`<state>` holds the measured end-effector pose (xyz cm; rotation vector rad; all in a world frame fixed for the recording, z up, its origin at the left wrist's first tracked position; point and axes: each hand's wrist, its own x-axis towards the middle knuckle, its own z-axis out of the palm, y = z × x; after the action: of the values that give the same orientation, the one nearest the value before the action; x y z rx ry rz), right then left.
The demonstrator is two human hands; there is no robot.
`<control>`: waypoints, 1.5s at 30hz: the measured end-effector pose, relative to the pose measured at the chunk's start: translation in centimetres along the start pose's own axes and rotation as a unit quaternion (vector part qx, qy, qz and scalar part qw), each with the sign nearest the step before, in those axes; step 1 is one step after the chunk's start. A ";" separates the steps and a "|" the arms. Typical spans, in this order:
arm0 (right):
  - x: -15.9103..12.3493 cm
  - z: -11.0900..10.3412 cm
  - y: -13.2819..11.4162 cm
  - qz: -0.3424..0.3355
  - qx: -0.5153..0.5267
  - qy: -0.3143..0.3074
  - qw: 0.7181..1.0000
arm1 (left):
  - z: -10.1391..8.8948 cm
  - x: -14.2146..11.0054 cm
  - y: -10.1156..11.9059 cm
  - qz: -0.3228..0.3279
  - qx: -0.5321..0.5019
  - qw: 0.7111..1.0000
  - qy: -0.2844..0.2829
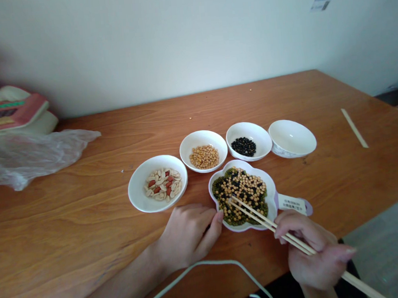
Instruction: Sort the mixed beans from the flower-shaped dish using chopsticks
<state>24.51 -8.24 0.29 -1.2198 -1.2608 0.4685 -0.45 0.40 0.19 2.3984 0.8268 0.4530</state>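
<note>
My right hand (313, 250) grips a pair of wooden chopsticks (259, 215), their tips resting in a flower-shaped white dish (273, 193) heaped with mixed yellow, green and black beans. My left hand (188, 232) lies on the table with its fingertips against that dish's left rim, fingers loosely curled and holding nothing. Behind the dish stand a bowl of yellow beans (204, 156), a bowl of black beans (243, 146) and an empty white bowl (292, 137). Left of them sits a bowl of peanuts (162, 184).
A crumpled clear plastic bag (27, 155) and a pink-and-white package (6, 111) lie at the far left. A single wooden stick (354, 127) rests at the right of the wooden table (87, 213). A white cable (202, 277) loops near the front edge.
</note>
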 end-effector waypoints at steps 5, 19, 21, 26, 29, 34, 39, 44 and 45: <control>0.1 0.0 0.0 0.004 -0.007 -0.003 1.000 | 0.0 0.1 0.1 0.000 -0.003 1.000 0.004; 0.1 0.2 0.0 0.018 0.017 0.010 1.000 | -0.1 0.1 0.2 0.000 -0.008 1.000 0.005; 0.1 0.2 0.0 0.013 0.012 0.009 1.000 | -0.1 0.1 0.2 0.001 -0.004 1.000 0.004; 0.2 0.2 -0.2 0.007 -0.003 -0.001 1.000 | -0.1 0.0 0.1 -0.002 0.002 1.000 -0.003; 0.2 0.2 -0.1 0.012 0.001 0.008 1.000 | -0.1 0.0 0.2 -0.004 -0.002 1.000 -0.001; 0.1 0.1 0.3 0.040 0.022 0.018 0.999 | -0.2 0.0 0.2 -0.002 -0.005 1.000 -0.003; 0.0 0.0 0.5 0.036 0.012 0.018 0.999 | -0.2 -0.1 0.2 -0.002 -0.005 1.000 -0.006; 0.6 0.0 0.0 0.013 0.012 0.029 0.999 | -0.2 0.0 0.2 0.003 0.006 1.000 0.001; 0.7 0.1 -0.1 0.013 0.011 0.033 0.999 | -0.2 0.0 0.3 0.006 0.008 1.000 0.003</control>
<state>24.60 -7.64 0.69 -1.2243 -1.1832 0.4558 -0.46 0.31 0.52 2.4183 0.8227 0.4588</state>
